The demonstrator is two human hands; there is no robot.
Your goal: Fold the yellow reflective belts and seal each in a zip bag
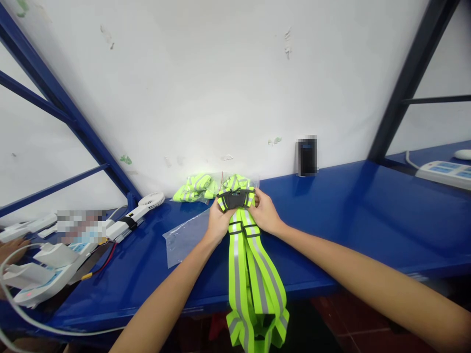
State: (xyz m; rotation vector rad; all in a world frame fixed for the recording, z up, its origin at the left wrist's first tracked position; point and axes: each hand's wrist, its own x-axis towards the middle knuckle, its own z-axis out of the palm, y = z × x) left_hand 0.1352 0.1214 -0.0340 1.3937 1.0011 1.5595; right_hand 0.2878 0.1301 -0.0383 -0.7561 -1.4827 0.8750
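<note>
A neon yellow-green reflective strap vest (237,255) with grey stripes hangs over the front edge of the blue table, its loops dangling below. My left hand (220,220) is closed on the left side of its black buckle (236,198). On the other side, my right hand (265,211) pinches the strap beside the buckle. Just behind lie more folded neon straps in clear plastic (198,187) against the wall. Under my left forearm rests a flat clear plastic bag (186,238).
At left on the blue table (331,220) are a white handheld fan (151,200), a white power strip (47,277) with plugs and cables, and part of another person's hand (13,250). A dark box (307,157) stands by the wall. Another power strip (445,171) sits far right.
</note>
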